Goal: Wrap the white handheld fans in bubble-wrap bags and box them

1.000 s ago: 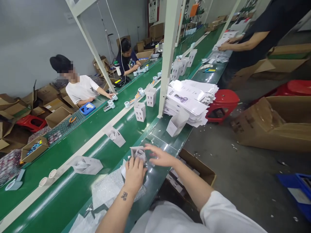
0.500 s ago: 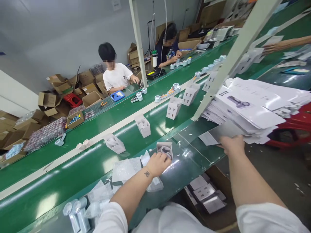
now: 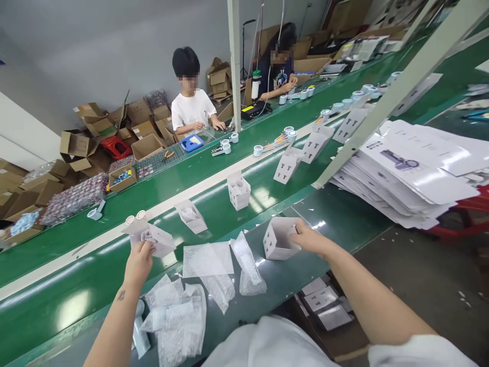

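My left hand (image 3: 139, 260) is closed on the near side of a white cardboard box (image 3: 162, 242) with its flap up, at the edge of the green belt. Something wrapped is inside that box. My right hand (image 3: 307, 238) grips the right wall of another white box (image 3: 275, 242), which stands on the dark work surface with its top open. Pictures of the product are printed on its side. Between my hands lie bubble-wrap pouches (image 3: 208, 260) and a wrapped item (image 3: 248, 262); more filled pouches (image 3: 179, 316) are heaped nearer to me.
Several white boxes (image 3: 239, 191) stand along the belt (image 3: 214, 204). A slanted post (image 3: 347, 148) rises beside a stack of flat printed cartons (image 3: 405, 173) on the right. Below the surface, a carton holds closed boxes (image 3: 328, 306). Two co-workers (image 3: 193, 112) sit across the belt.
My left hand has carried the filled box leftward to the belt. My right hand has left the carton stack and now holds an opened-out box on the work surface. The view has shifted.
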A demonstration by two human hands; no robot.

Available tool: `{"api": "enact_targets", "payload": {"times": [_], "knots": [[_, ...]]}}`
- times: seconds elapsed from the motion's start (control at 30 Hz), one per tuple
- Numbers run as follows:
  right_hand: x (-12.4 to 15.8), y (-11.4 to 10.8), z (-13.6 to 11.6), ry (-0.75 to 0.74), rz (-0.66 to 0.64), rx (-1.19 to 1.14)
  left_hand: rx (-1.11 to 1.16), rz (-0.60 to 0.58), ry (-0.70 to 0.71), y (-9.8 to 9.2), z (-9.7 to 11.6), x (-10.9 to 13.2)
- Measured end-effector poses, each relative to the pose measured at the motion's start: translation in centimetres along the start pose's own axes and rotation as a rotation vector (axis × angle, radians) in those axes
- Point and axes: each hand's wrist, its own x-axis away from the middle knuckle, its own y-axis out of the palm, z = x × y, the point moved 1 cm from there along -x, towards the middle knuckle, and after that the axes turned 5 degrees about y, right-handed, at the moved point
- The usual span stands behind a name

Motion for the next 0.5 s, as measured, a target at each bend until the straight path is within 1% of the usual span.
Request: {"api": "enact_targets", "payload": {"times": [0.07,0.13,0.2,0.23,0.27,0.3,0.37,0.4,0.43,0.47,0.5], "knots": [[0.1,1.3,-0.7,0.082,-0.038,0.018,-0.052,-0.082,-0.023,2.6,-2.3,-0.6],[0.4,2.1,-1.0,0.134,-0.041,-0.004,-0.100,-0.131,-0.038,4.3,-3.3,-0.9],[1.1,2.4,-0.9,0.091,-0.021,-0.067,-0.171,-0.166,-0.062,4.8,-3.0,-0.9],[1.7,2.3,-0.7,0.031,-0.013,-0.108,-0.216,-0.166,-0.081,4.7,-2.3,-0.9],[2.3,2.2,-0.5,-0.044,-0.013,-0.141,-0.254,-0.151,-0.096,4.5,-1.2,-0.8],[3.1,1.9,-0.3,-0.121,-0.025,-0.158,-0.268,-0.124,-0.092,4.2,0.4,-0.7],[4.6,1.3,0.1,-0.233,-0.101,-0.146,-0.197,-0.065,-0.012,4.2,4.6,-0.6],[5.3,1.0,0.2,-0.253,-0.158,-0.128,-0.104,-0.060,0.074,4.5,7.0,-0.5],[5.8,0.9,0.4,-0.257,-0.213,-0.116,-0.015,-0.080,0.147,5.1,9.5,-0.5],[6.1,0.8,0.5,-0.253,-0.255,-0.123,0.037,-0.100,0.187,5.7,11.9,-0.6],[6.3,0.8,0.7,-0.249,-0.283,-0.147,0.068,-0.101,0.189,6.4,14.0,-0.6]]}}
